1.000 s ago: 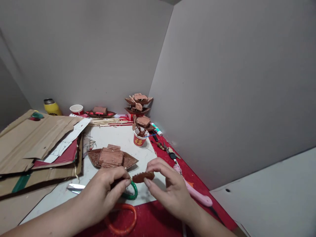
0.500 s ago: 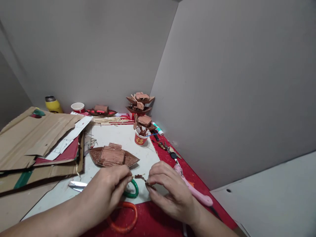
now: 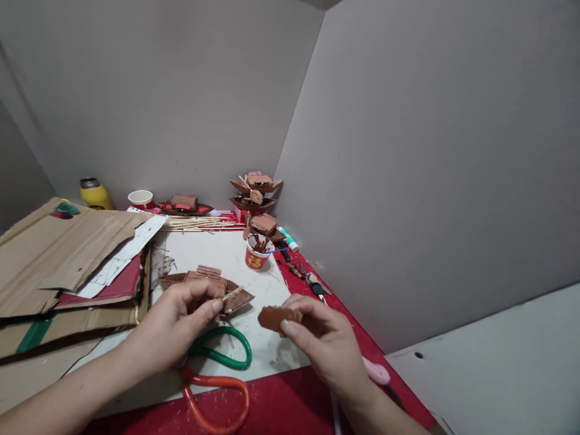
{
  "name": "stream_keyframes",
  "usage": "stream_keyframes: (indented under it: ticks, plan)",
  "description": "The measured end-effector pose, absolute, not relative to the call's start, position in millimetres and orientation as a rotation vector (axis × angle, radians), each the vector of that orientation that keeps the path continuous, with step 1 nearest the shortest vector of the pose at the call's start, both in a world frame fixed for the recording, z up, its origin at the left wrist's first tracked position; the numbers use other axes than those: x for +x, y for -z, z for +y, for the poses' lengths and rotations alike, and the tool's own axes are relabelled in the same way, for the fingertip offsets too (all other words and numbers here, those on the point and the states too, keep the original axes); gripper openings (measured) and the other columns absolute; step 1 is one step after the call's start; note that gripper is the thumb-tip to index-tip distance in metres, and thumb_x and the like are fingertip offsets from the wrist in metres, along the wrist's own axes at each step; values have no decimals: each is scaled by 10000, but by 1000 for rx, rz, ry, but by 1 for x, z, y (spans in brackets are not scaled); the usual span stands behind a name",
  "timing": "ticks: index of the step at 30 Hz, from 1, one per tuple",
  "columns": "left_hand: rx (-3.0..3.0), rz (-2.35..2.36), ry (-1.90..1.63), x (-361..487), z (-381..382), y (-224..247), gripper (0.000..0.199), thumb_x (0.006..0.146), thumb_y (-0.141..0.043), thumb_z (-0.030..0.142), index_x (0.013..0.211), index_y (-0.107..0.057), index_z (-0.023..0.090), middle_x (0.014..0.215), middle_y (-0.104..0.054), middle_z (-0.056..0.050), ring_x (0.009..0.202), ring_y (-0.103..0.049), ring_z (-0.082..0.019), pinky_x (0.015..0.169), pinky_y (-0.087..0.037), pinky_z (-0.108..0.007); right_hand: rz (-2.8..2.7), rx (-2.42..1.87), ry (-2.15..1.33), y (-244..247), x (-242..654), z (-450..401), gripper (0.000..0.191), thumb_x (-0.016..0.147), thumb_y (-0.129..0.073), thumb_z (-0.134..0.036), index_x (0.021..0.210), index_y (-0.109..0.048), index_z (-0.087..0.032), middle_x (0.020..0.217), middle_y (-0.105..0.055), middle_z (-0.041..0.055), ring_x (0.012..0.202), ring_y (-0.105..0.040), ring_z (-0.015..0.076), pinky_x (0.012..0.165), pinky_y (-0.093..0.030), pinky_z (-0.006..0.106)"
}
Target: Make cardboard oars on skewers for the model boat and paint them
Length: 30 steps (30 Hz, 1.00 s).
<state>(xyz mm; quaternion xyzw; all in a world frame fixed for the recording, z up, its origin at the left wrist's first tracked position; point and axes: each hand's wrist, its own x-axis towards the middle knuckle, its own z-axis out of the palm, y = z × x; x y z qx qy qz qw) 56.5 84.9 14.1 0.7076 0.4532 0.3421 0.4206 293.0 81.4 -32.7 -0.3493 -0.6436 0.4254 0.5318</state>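
Between its thumb and fingers my left hand pinches a thin wooden stick, pale and short. My right hand grips a small flat brown cardboard piece with rounded ends, held up over the white board. Behind my left hand lies a brown model boat with a ridged cabin, partly covered by the hand. Scissors with one green and one orange handle loop lie below my left hand; their blades are hidden by it.
Torn cardboard sheets are stacked at left. A paint-stained paper cup stands behind the board. More model boats, bamboo sticks, a yellow bottle and a white cup line the back. Keys lie at right.
My hands have moved apart. The left one has gone left and up with the stick, now over the boat; the brown piece in my right hand has turned its flat face toward me.
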Motion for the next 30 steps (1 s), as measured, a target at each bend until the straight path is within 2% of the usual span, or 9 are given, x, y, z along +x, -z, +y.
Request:
stream_keyframes:
  ticks: [4,8,13,21,30]
  plan:
    - [1735,1180,-853,61,81,-16,217,856,-547,318,790,-662,146,701,-618,-13,630,-513,-129,556,-407,-219,-1167,-885,-1418,30,289,92,232,715,-784,-359,775,-654,-177,663,-598,-18,528,-520,93,510,-430,217]
    - [1804,1230,-856,61,78,-10,163,832,-569,260,750,-664,155,644,-621,3,584,-520,-123,534,-400,-212,-1034,-873,-1549,23,284,92,290,646,-832,-341,819,-671,-171,688,-614,-24,480,-499,57,472,-420,183]
    - [2017,1225,-860,62,73,6,139,863,-537,213,790,-649,176,707,-671,-5,645,-596,-138,605,-426,-228,-1171,-906,-1502,25,279,84,302,682,-812,-331,898,-674,-171,741,-657,7,527,-529,80,486,-453,195]
    - [2090,1241,-823,68,65,8,143,875,-502,214,795,-615,181,650,-626,12,566,-550,-121,548,-379,-223,-1370,-965,-1450,30,271,79,357,772,-734,-304,1090,-606,-208,803,-656,-4,676,-591,114,597,-456,213]
    - [2055,1264,-712,67,63,7,208,885,-486,292,778,-621,175,633,-613,6,561,-529,-131,523,-363,-230,-1513,-1010,-1343,27,269,75,395,788,-667,-252,1163,-547,-210,762,-577,-27,690,-552,127,630,-425,242]
